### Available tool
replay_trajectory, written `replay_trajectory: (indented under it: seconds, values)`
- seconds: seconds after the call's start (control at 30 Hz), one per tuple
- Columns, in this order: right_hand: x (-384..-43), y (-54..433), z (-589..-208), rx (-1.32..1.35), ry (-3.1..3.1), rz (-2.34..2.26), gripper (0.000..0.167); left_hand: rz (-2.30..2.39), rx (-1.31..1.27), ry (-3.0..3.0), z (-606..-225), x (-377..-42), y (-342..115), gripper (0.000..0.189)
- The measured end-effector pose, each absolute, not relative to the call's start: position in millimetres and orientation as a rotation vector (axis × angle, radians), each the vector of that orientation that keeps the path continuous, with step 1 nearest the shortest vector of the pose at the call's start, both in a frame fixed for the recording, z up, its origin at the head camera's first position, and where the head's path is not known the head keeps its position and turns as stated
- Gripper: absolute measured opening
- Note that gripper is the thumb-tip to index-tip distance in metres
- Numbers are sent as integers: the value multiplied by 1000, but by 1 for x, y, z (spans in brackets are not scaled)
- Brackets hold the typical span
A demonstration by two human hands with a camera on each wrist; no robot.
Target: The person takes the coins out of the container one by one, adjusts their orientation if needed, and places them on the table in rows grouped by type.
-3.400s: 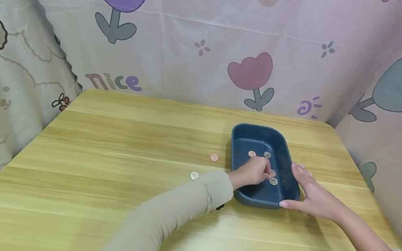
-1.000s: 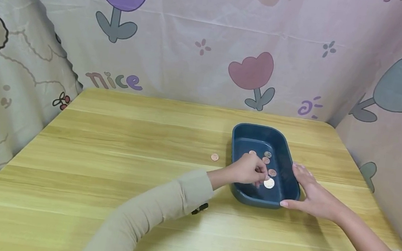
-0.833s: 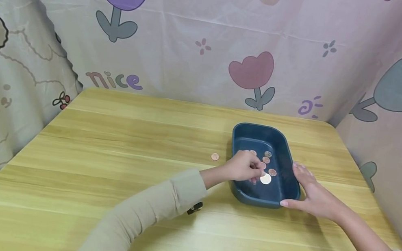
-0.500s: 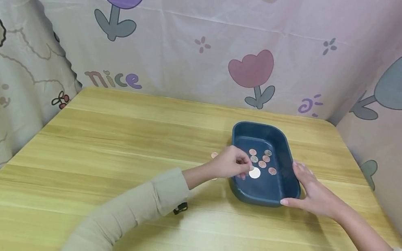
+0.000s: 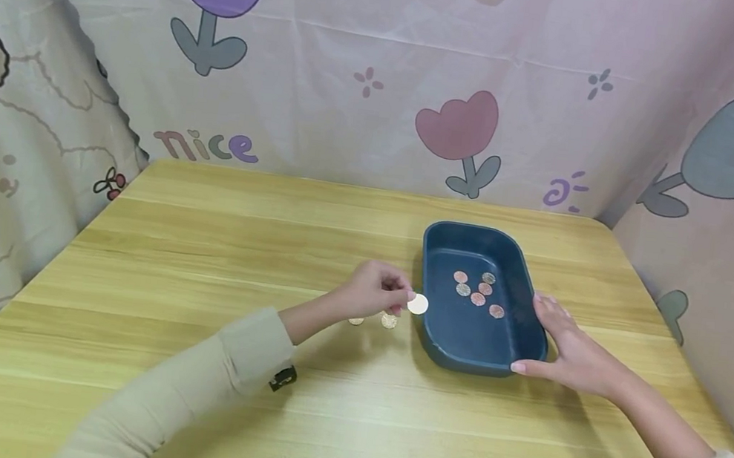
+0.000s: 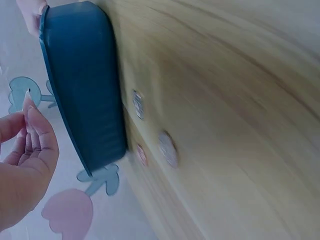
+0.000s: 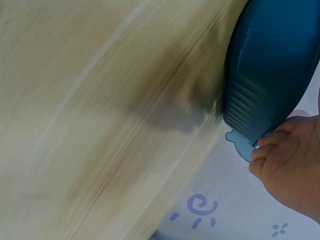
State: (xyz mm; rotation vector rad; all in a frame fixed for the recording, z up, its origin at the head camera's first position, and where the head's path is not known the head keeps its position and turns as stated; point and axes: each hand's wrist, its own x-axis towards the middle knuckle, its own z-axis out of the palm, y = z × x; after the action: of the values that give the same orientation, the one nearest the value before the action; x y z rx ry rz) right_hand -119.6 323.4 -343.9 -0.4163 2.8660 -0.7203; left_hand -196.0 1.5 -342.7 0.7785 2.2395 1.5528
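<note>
My left hand (image 5: 375,290) pinches a bright round coin (image 5: 418,304) between thumb and fingertips, at the left rim of the dark blue tray (image 5: 471,352). In the left wrist view that coin shows edge-on as a thin sliver at the fingertips. Several copper and silver coins (image 5: 477,299) lie flat on the tray's floor. My right hand (image 5: 571,359) grips the tray's right side, its thumb at the near corner and its fingers along the rim. Below the left hand lie a silver coin (image 5: 389,321) and a partly covered one (image 5: 356,321); the left wrist view also shows a copper coin (image 6: 142,155) there.
The wooden table (image 5: 218,243) spreads left and in front of the tray. A patterned curtain (image 5: 328,90) hangs behind it and along both sides.
My left hand has come up out of the tray and moved left, carrying the coin to the left rim. Coins earlier behind that hand now show. The right hand and tray have stayed put.
</note>
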Motion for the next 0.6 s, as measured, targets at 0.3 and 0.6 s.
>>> replay_trajectory:
  seconds: [0.3,0.6]
  values:
    - [-119,323,-343,-421,2868,-699,111,1442,703,2319,-354,-195,-44,15]
    - [-119,322,-342,-414,2864,-695,110,1316,647,2426,-369,-196,-82,12]
